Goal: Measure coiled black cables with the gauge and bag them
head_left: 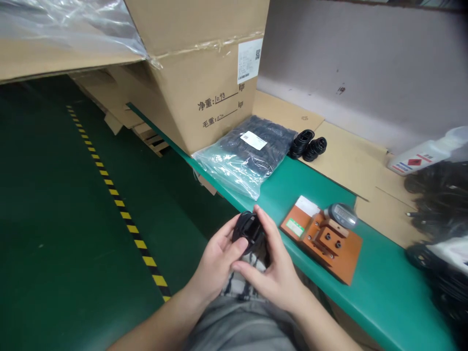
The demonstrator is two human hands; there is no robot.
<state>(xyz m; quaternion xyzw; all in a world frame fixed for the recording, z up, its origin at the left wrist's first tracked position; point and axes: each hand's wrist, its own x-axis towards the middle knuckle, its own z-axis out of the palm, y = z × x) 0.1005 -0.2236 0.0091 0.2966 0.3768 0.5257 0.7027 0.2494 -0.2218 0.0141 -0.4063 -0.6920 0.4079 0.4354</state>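
Note:
Low in the middle, in front of my lap, is a black cable coil (250, 229) with a blocky dark piece in its centre. My left hand (223, 253) grips it from the left, thumb pressed on its near side. Curved around the coil's right side are the fingers of my right hand (272, 263), while its thumb lies below the coil. An orange fixture with a digital gauge (341, 216) sits on the green bench (278, 190) to the right of my hands. My palms hide the coil's underside.
A large carton (204, 73) stands at the bench's far end. Before it lie a clear bag of black coils (252, 151) and two loose cable coils (307, 145). At right are a white bottle (420, 153) and more black cables (442, 190). Striped tape (120, 202) marks the floor.

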